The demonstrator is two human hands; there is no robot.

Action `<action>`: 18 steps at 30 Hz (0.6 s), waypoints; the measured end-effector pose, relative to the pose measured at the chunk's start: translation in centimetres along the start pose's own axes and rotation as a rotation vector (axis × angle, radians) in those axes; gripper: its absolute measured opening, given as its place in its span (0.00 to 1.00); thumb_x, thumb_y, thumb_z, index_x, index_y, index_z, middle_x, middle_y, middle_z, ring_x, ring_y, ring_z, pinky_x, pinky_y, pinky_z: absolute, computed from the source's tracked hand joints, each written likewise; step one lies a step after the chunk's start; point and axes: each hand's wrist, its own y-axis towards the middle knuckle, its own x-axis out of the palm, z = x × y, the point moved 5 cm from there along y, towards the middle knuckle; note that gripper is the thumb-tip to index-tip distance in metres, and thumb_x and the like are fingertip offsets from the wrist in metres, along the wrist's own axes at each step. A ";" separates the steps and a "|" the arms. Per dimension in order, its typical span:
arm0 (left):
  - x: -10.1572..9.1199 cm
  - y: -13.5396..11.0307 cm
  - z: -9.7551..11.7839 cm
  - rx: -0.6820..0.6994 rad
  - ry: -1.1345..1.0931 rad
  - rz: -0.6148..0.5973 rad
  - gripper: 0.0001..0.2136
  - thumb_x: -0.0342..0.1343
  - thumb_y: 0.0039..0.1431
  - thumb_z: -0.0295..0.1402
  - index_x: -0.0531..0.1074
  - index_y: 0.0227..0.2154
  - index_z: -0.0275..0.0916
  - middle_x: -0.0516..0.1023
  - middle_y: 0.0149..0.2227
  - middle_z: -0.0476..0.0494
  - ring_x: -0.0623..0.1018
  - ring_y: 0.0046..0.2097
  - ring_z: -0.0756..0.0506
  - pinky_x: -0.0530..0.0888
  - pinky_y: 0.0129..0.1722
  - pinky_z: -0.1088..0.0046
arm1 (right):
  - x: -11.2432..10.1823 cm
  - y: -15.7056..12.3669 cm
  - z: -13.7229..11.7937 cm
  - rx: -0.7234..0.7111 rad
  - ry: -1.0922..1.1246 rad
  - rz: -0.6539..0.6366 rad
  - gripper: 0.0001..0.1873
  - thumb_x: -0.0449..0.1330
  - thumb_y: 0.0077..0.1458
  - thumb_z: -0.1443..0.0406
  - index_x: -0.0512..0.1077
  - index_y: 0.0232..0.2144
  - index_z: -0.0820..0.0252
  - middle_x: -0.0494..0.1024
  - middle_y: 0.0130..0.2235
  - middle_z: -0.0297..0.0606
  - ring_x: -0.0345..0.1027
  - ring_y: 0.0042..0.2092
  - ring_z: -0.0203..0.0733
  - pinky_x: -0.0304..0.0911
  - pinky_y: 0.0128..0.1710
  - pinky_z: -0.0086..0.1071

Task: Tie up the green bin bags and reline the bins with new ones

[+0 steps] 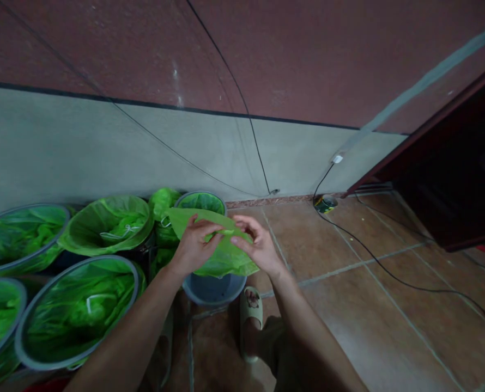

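Both of my hands hold a green plastic bag (222, 256) in front of me. My left hand (193, 245) pinches its upper edge from the left. My right hand (256, 245) pinches the same edge from the right, fingers closed on the plastic. The bag hangs over a grey bucket (213, 288) on the floor with no liner visible in it. To the left stand several grey buckets lined with green bags (79, 310).
My foot in a pale slipper (250, 310) rests on the brown tiled floor (349, 305) by the bucket. Black cables (389, 275) run across the tiles from a wall plug (337, 159). A dark wooden cabinet (450, 179) stands at the right. A wall is close ahead.
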 end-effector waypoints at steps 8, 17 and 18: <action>-3.4 -0.4 -3.6 -0.269 -0.187 0.391 0.12 0.57 0.53 0.45 0.77 0.31 0.42 0.80 0.36 0.50 0.77 0.41 0.44 0.73 0.47 0.66 | 1.3 -1.0 3.1 0.204 -0.768 -0.134 0.15 0.55 0.54 0.70 0.75 0.42 0.57 0.81 0.41 0.44 0.74 0.42 0.45 0.63 0.42 0.31; -9.1 -1.3 -8.1 -0.201 -0.551 0.988 0.11 0.65 0.45 0.38 0.71 0.21 0.37 0.69 0.19 0.56 0.64 0.21 0.55 0.64 0.23 0.77 | -2.3 0.1 4.4 0.384 -0.917 0.042 0.16 0.52 0.57 0.69 0.76 0.43 0.58 0.80 0.44 0.44 0.74 0.45 0.43 0.62 0.45 0.29; -9.4 -1.4 -8.4 -0.193 -0.572 1.021 0.11 0.65 0.45 0.37 0.70 0.20 0.37 0.68 0.19 0.56 0.63 0.21 0.55 0.64 0.23 0.77 | -3.0 0.2 4.4 0.403 -0.903 0.110 0.16 0.53 0.57 0.68 0.75 0.45 0.58 0.79 0.47 0.45 0.74 0.46 0.44 0.63 0.46 0.30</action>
